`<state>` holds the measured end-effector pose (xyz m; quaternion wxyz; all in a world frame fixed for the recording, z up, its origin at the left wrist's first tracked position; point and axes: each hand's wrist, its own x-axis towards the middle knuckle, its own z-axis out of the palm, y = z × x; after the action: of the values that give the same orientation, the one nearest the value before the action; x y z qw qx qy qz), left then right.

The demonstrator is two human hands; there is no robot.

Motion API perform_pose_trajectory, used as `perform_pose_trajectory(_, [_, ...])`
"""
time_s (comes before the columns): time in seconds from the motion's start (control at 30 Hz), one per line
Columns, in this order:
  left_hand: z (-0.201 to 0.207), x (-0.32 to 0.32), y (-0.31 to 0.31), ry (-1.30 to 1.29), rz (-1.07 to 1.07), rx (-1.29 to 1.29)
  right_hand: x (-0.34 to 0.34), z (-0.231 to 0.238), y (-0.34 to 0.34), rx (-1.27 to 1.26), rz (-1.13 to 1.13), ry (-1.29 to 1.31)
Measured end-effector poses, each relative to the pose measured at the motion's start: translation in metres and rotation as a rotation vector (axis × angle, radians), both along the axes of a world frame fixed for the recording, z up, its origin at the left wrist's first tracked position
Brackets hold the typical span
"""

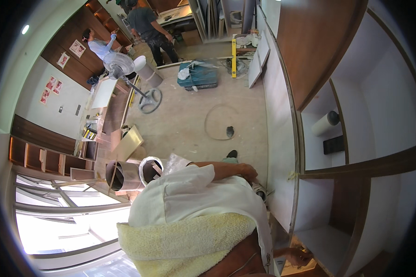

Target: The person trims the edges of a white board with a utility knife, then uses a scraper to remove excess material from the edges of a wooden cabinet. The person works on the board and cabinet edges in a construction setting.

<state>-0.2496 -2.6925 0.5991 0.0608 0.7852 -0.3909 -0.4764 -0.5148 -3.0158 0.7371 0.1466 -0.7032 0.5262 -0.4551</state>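
Note:
My left hand (248, 173) is held in front of my body with its fingers curled; anything inside them is hidden. Below it, a dark round-ended thing (261, 195) sticks out beside my white shirt (185, 189). At the lower right, my right hand (300, 256) reaches down beside the cabinet, by a brightly lit wooden surface (305, 267). Its fingers look bent together, and what they grip, if anything, is too small to make out. A yellow towel (185, 240) lies over my shoulders. My dark shoe (232, 153) shows past my left forearm.
Open cabinet compartments (323, 235) rise at my right, beside a long pale panel (279, 138). Wide tubes (120, 177) stand at left. Ahead are a hose loop (207, 122), a teal case (196, 78), a standing fan (120, 64), a level (234, 57) and two people (145, 23).

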Motion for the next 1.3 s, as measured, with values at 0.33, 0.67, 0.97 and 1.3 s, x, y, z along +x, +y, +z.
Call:
perform_pose_trajectory(0.33, [0.001,0.059,0.051,0.014,0.030,-0.032,0.127,-0.031,0.092,-0.002,0.320,-0.108])
perform_pose_trajectory(0.67, [0.013,0.179,0.163,-0.008,0.025,0.055,0.288,-0.114,0.233,0.651,0.758,-0.013])
perform_pose_trajectory(0.97, [-0.002,0.228,0.271,-0.052,0.200,-0.007,0.359,-0.207,0.286,1.343,0.820,0.264])
perform_pose_trajectory(1.3, [-0.024,0.211,0.344,0.103,0.938,0.150,0.432,-0.273,0.252,0.409,1.448,1.170])
